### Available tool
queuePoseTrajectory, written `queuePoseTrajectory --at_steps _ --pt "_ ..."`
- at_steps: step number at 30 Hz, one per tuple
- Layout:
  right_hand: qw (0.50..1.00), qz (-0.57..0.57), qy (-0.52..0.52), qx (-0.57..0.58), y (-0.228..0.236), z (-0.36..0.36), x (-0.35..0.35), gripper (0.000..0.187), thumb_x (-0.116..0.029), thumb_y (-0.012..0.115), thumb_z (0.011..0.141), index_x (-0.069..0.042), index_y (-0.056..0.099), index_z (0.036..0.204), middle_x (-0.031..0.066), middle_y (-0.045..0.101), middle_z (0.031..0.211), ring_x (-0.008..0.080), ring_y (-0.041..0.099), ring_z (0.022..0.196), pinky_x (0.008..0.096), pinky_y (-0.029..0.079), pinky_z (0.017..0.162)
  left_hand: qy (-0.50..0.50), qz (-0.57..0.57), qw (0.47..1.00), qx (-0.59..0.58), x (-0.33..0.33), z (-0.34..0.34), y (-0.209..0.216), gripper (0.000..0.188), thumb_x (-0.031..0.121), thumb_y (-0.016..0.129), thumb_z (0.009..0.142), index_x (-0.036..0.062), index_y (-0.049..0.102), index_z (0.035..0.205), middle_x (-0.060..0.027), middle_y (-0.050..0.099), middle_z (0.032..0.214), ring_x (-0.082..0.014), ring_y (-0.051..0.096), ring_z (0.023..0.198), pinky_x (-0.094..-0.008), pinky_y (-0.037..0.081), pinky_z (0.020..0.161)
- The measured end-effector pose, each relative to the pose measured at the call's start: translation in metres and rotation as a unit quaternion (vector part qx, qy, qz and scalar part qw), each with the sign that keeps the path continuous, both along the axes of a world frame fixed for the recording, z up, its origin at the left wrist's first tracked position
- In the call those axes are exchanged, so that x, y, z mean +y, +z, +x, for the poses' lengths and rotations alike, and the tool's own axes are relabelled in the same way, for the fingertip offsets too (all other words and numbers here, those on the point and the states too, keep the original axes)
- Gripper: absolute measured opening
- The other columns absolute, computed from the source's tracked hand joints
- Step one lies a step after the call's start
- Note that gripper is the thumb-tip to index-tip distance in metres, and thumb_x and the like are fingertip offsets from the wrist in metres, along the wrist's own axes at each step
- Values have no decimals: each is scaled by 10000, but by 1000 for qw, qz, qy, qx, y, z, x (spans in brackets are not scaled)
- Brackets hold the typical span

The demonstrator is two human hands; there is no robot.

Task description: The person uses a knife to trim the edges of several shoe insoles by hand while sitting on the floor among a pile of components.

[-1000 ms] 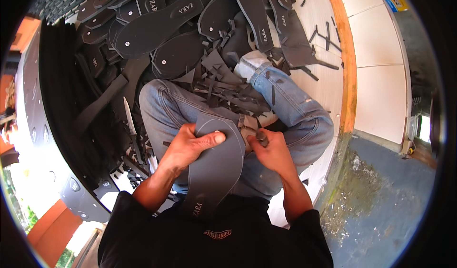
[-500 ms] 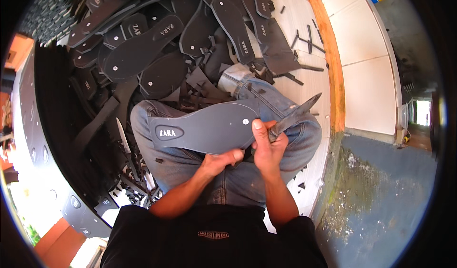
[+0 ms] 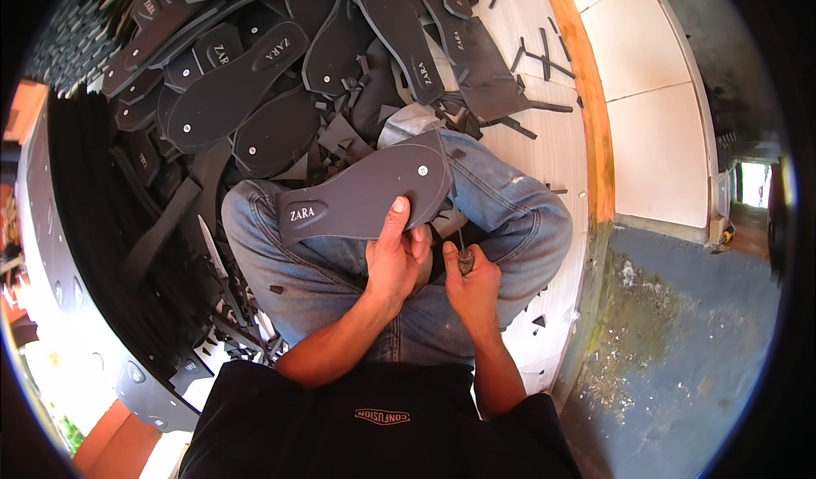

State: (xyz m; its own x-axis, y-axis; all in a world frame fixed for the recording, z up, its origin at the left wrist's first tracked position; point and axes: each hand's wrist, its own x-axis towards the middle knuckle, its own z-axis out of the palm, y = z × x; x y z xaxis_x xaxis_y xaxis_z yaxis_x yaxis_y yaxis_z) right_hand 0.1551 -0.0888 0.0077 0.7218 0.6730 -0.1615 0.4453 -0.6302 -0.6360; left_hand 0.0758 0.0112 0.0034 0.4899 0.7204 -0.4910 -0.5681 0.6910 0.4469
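Insole (image 3: 357, 190), dark grey and foot-shaped, spreads just beyond the left hand (image 3: 395, 266), which pinches its near edge: the thumb presses on the upper face, while the fingers curl beneath and are partly hidden. Its narrower heel end extends to the left of that hand and bears a raised oval pad (image 3: 303, 213) with pale lettering; its wider end reaches past the fingers to the right, with a round white dot (image 3: 423, 170) not far from the rim.

The right hand (image 3: 473, 288), near the left one and on its right, is wrapped firmly around the handle of a knife (image 3: 466, 260). The thin blade (image 3: 460, 228) points away from the body, seen almost edge-on, close to the wide end of the insole; whether the two touch, I cannot tell.

Below both hands are folded legs in blue jeans (image 3: 527, 215). Well to the left of the left hand, a second knife (image 3: 212, 248) lies among dark offcuts, its blade pointing away from the body. Straight beyond the hands sit more scraps (image 3: 340, 135), and past them a heap of similar insoles (image 3: 238, 88). Beyond the right hand and to its right, narrow dark strips (image 3: 544, 61) are scattered on a pale surface (image 3: 552, 156), bordered by a wooden edging (image 3: 595, 130).
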Motion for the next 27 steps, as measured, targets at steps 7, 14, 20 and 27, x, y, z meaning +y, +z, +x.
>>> queuePoseTrajectory --at_steps 7,14,20,27 --pt "999 -32 -17 -8 -2 -5 0 332 -264 607 842 -16 504 646 201 529 529 411 564 547 466 414 501 -12 -2 1000 -29 -3 -9 0 208 291 528 923 83 530 931 -1 472 580 -84 361 421 -213 281 399" --pt "1000 -7 -15 -1 -8 -14 11 261 -215 598 824 -9 530 678 225 555 572 435 570 595 476 430 540 -22 -9 1000 -20 -6 -22 -4 188 258 566 898 76 536 935 -15 472 577 -80 362 423 -212 274 395" --pt "995 78 52 -24 5 27 49 270 -219 579 847 11 556 707 245 568 621 453 564 627 478 437 563 -101 -31 992 62 -54 -56 -22 166 209 604 855 66 541 913 -16 461 544 -84 353 370 -213 245 342" --pt "997 41 13 59 12 17 -17 303 -198 620 829 10 514 636 198 516 536 378 528 488 420 394 475 -115 -39 993 -8 -52 -57 -6 162 214 607 845 63 557 876 -20 463 512 -84 313 338 -212 223 330"
